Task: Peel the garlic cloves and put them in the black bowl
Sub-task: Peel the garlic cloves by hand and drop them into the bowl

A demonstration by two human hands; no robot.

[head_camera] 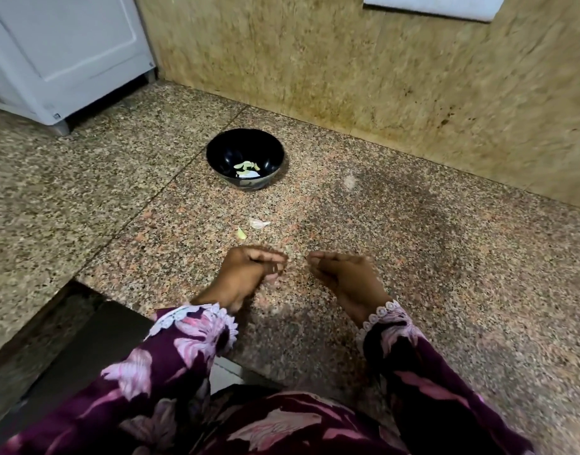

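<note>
The black bowl (269, 149) stands on the speckled counter near the back wall, with a few pale peeled garlic cloves (247, 165) in its bottom. In front of it lie an unpeeled white clove (258, 223) and a small yellowish clove or scrap (241, 233). My left hand (249, 274) and my right hand (344, 277) hover low over the counter, a small gap between them, fingertips pointing at each other. Both are blurred, with fingers curled in against the thumbs. Whether the left hand holds anything is hidden. Nothing shows in the right hand's pinch. A faint pale fleck (288, 251) lies between the two hands.
A white appliance (62, 54) stands at the back left corner. The stone wall (380, 77) runs along the back right, with a white switch plate (433, 6) at the top. The counter's front edge drops off at the lower left (85, 290).
</note>
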